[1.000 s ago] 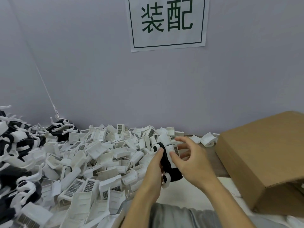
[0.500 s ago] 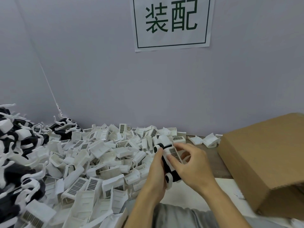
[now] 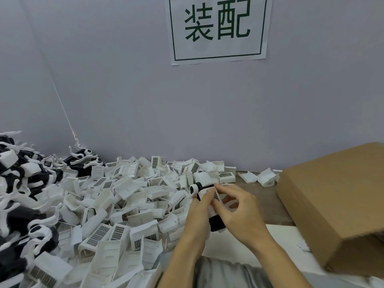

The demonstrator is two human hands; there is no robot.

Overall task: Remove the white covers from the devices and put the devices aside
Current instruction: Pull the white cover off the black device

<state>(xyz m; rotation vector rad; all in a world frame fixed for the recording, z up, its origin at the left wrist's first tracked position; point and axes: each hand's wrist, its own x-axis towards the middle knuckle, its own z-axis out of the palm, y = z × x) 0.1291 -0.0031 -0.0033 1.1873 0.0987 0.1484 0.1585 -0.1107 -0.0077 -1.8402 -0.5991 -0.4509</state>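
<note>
Both hands work one device above the surface's near edge.
A cardboard box (image 3: 332, 200) sits right, a heap of white covers (image 3: 116, 204) left; the left hand (image 3: 199, 213) grips the black device (image 3: 217, 222) while the right hand (image 3: 239, 210) pinches its white cover (image 3: 216, 195).

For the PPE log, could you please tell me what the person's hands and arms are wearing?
Nothing shows on either: the left hand and right hand are bare, with no gloves, rings or watch, and both forearms are bare as far as the frame shows, with no sleeves.
</note>
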